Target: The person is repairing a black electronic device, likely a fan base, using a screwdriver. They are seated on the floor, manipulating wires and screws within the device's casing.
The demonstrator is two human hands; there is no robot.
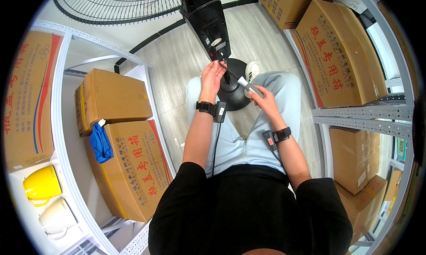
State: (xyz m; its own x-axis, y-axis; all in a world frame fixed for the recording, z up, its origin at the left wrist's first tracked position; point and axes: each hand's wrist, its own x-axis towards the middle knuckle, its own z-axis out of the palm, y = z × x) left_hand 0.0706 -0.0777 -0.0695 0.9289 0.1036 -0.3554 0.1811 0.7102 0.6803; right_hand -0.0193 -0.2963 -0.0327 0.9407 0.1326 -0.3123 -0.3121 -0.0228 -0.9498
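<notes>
My right hand (265,100) is closed round the grey-and-white handle of a screwdriver (245,84). Its thin dark shaft slants up and left to the lower end of the black housing (206,26) of a floor fan. By the tip of the shaft, my left hand (213,78) has its fingers drawn together against the bottom of the housing; whatever they pinch is too small to make out. Below both hands, the round black base (235,93) of the fan stands on the floor between my legs. The fan's wire grille (120,8) spreads out at the upper left.
On the left, metal shelving (66,77) carries cardboard boxes (117,95), a blue cloth bag (101,143), a yellow mug (42,184) and a white mug (57,218). More boxes (337,55) fill the right-hand rack (364,112). Black straps with small devices circle both my wrists, with cables attached.
</notes>
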